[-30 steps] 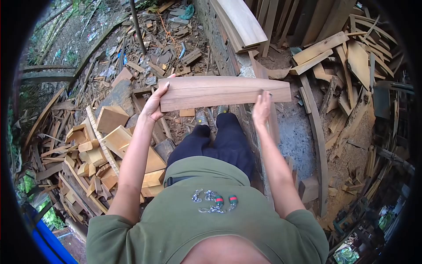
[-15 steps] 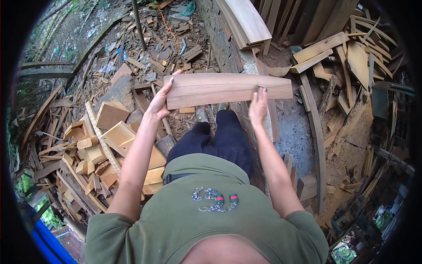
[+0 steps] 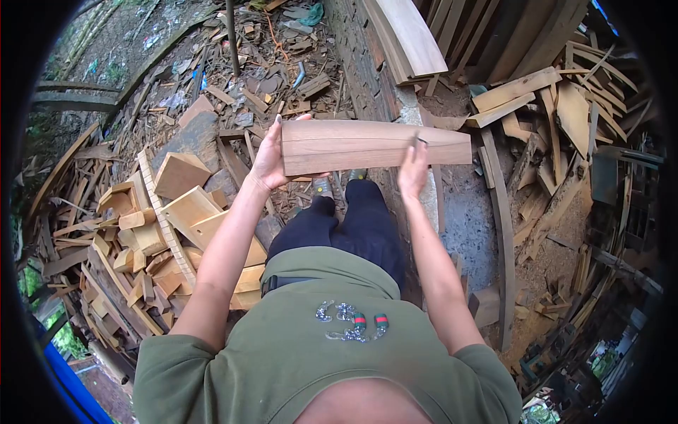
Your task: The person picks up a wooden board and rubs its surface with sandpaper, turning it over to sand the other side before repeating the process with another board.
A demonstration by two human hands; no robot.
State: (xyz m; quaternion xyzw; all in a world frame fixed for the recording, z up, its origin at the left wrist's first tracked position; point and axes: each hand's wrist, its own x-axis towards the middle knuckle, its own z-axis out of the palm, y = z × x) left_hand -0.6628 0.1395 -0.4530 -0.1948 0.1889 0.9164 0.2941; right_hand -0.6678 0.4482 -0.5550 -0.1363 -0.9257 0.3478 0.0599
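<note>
A brown wooden board (image 3: pixel 353 150) with a gently curved upper edge is held crosswise in front of my legs. Thin dark lines run along its face. My left hand (image 3: pixel 268 159) grips the left end, thumb at the near side and some fingers hidden behind the wood. Over the right part of the board, my right hand (image 3: pixel 413 173) has its fingers closed on a small dark object (image 3: pixel 419 140), whose tip is at the board's face. That object is too small and blurred to name.
Wood offcuts (image 3: pixel 152 233) lie heaped at left, with more scrap (image 3: pixel 519 99) at upper right. Long boards (image 3: pixel 413 39) rest along a low brick wall (image 3: pixel 364 63). A curved plank (image 3: pixel 503 233) lies beside grey concrete (image 3: pixel 466 226). A thin post (image 3: pixel 232 39) stands ahead.
The left end of the board and my left hand have shifted slightly right in view. The right hand stays over the board's right part, its small dark object now showing more clearly.
</note>
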